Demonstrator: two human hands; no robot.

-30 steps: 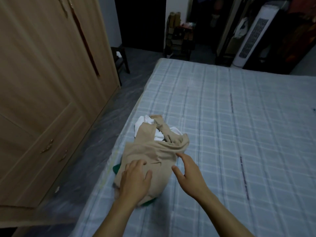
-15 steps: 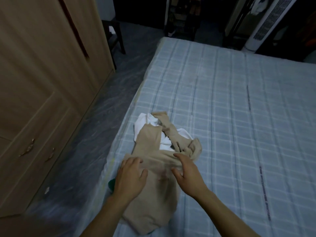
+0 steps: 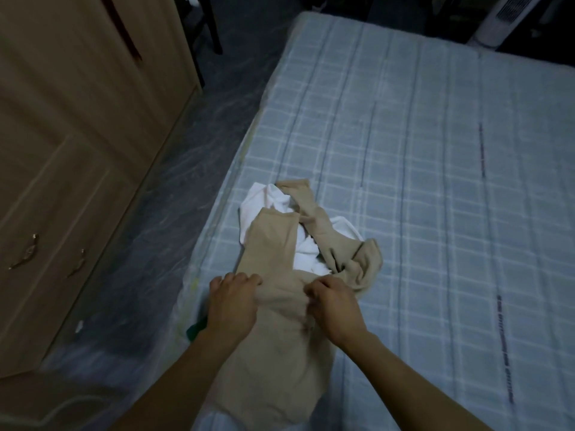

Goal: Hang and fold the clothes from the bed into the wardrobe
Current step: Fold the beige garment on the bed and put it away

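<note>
Gathering a garment for folding. The left hand [image 3: 231,301] and the right hand [image 3: 334,301] are gripping a beige garment [image 3: 277,353] at the near-left edge of the bed [image 3: 435,181]; on each hand the fingers are curling shut and pinching a ridge of cloth, the left at the garment's left side, the right near its middle. The garment is lying crumpled, one long limb of it stretching away flat from the left hand, the other twisting rightward over a white garment [image 3: 273,200] that is lying partly beneath it. A sliver of green fabric [image 3: 196,329] is showing under the left wrist; what it belongs to cannot be told.

To do this step well, the two grips should probably sit level with each other, so that lifting shakes the limbs free of the white piece rather than dragging it along. Untwisting the right limb before folding would likely give a flatter result.

The beige cloth is looking thin, soft and stretchy, bunching readily into fine folds. The bed cover is showing a pale blue check with a quilted surface. The wardrobe [image 3: 77,135], of light wood grain with metal handles [image 3: 29,251], is standing shut at the left across a marbled grey floor [image 3: 174,188].
</note>
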